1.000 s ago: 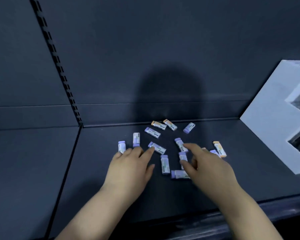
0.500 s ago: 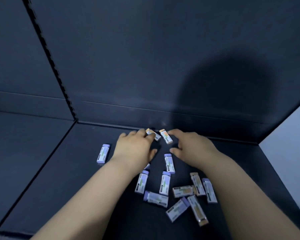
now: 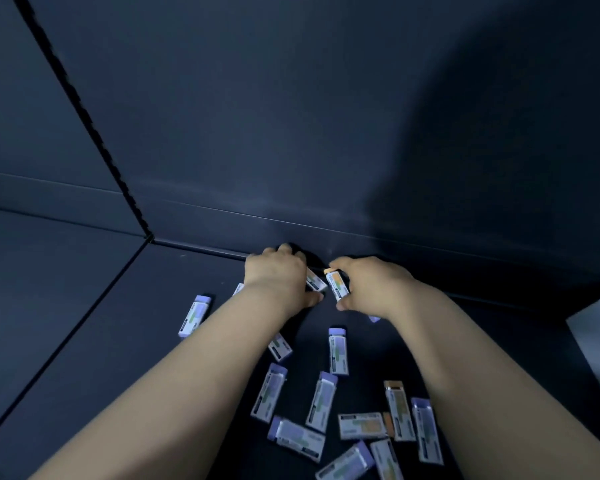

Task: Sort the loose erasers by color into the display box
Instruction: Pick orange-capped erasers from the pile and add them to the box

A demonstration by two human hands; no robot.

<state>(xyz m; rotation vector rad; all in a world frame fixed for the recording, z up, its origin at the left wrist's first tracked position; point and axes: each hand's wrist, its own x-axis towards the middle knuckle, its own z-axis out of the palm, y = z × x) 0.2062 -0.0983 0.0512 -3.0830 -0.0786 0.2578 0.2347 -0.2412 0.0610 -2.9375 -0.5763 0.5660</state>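
We cannot see the fingertips of the left hand (image 3: 276, 278). They curl down at the foot of the back wall (image 3: 291, 133), and the hand covers most of a second eraser (image 3: 315, 281), hiding its cap colour. We cannot tell whether that one is gripped or only touched. Farther from the back wall, the forearms hide parts of several loose erasers (image 3: 337, 351), the lowest ones are cut off by the frame, and motion blur smears their labels. A pale panel (image 3: 596, 337) shows only one corner.

Half a second ago both hands were just reaching the two erasers nearest the back wall. Now the right hand (image 3: 371, 285) has the orange eraser (image 3: 336, 284) pinched, forefinger on its capped end and thumb on the other.

Its long axis runs away from the back wall towards us, slightly slanted, with the orange cap pointing at the wall.
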